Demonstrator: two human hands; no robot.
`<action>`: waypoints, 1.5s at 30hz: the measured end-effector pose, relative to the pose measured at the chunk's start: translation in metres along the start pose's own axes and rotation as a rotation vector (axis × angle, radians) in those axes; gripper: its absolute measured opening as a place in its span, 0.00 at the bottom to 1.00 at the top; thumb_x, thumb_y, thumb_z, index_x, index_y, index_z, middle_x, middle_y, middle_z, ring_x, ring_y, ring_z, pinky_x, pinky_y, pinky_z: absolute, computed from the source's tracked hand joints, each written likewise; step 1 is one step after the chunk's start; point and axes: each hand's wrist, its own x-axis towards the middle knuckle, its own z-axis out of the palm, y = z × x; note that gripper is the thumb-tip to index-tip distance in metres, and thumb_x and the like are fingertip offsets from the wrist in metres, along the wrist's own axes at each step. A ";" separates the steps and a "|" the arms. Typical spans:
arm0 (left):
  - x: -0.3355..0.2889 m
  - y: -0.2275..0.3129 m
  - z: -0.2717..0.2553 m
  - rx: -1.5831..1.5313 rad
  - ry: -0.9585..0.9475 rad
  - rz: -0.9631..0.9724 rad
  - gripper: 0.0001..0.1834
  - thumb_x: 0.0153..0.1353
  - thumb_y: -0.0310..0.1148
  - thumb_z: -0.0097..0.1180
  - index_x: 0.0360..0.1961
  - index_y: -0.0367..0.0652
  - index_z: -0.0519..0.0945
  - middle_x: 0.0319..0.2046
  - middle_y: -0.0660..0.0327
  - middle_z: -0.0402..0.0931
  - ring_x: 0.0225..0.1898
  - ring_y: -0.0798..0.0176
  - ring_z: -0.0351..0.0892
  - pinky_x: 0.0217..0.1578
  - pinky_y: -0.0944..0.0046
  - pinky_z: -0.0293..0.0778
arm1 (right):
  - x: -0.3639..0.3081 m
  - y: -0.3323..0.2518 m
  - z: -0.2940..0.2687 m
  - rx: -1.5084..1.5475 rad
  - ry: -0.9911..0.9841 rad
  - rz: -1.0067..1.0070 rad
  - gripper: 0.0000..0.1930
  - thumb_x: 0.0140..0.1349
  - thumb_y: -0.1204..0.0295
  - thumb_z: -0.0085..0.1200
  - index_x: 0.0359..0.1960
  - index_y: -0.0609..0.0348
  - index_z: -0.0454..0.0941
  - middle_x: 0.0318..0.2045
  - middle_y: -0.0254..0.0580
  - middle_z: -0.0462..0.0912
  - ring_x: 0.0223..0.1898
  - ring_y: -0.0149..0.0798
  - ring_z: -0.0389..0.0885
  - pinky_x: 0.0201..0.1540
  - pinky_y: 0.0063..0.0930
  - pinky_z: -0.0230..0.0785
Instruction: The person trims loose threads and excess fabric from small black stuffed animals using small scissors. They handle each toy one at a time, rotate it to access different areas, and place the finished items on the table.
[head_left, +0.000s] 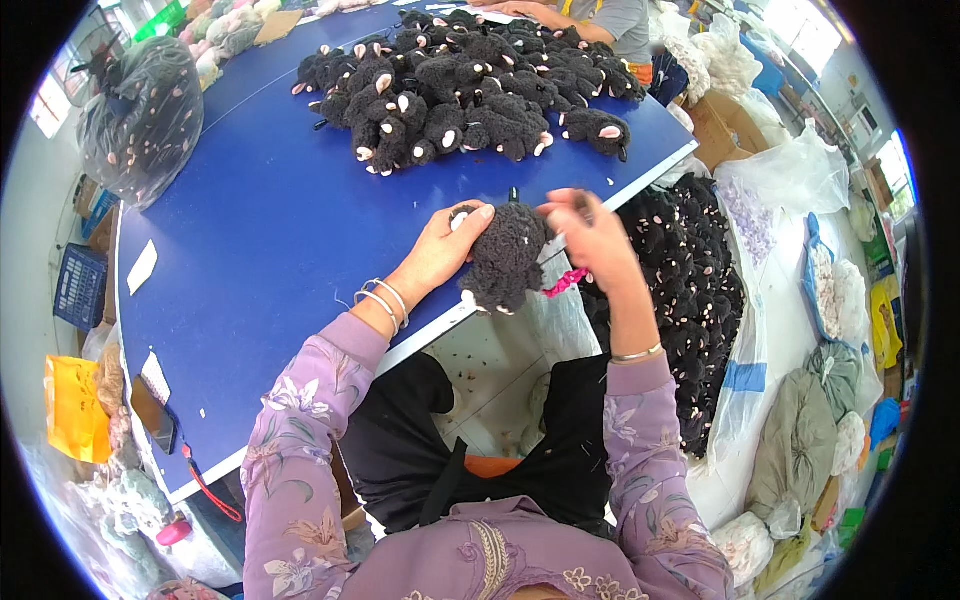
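From here I can't tell whether blurred right hand (597, 242) grips anything; fingers bent beside black plush toy (507, 258). Left hand (447, 243) clasps toy at near edge of blue bench (270, 270).

Right hand (598, 240) partly blurred

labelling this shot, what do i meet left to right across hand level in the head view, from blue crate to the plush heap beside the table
Blue plastic crate → white slip → left grip → fluffy black plush toy → right grip → heap of black plush toys
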 end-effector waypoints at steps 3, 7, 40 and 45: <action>-0.002 0.002 0.003 -0.098 0.018 0.037 0.17 0.68 0.44 0.49 0.37 0.39 0.78 0.28 0.70 0.75 0.28 0.77 0.70 0.28 0.75 0.67 | -0.007 0.006 0.023 -0.001 -0.265 0.079 0.22 0.56 0.67 0.60 0.49 0.69 0.73 0.39 0.42 0.78 0.40 0.31 0.76 0.44 0.27 0.71; -0.001 0.001 -0.013 -0.069 0.098 0.220 0.16 0.69 0.41 0.45 0.44 0.38 0.74 0.38 0.63 0.77 0.35 0.72 0.75 0.35 0.72 0.70 | -0.014 -0.013 -0.001 -0.068 0.005 0.079 0.19 0.55 0.70 0.57 0.46 0.68 0.73 0.30 0.33 0.77 0.24 0.25 0.72 0.27 0.17 0.65; -0.011 0.024 -0.048 0.634 0.670 0.341 0.30 0.50 0.27 0.61 0.56 0.35 0.68 0.48 0.50 0.72 0.51 0.53 0.74 0.54 0.60 0.69 | 0.013 0.041 0.016 -0.205 0.079 -0.138 0.25 0.57 0.63 0.61 0.49 0.72 0.73 0.37 0.48 0.82 0.40 0.36 0.80 0.46 0.30 0.71; -0.026 0.036 -0.045 0.448 0.806 0.492 0.29 0.51 0.27 0.63 0.55 0.37 0.68 0.48 0.53 0.74 0.50 0.54 0.74 0.54 0.57 0.69 | 0.012 0.030 0.023 -0.228 0.141 -0.075 0.28 0.56 0.58 0.61 0.48 0.73 0.74 0.36 0.47 0.82 0.37 0.36 0.79 0.42 0.29 0.71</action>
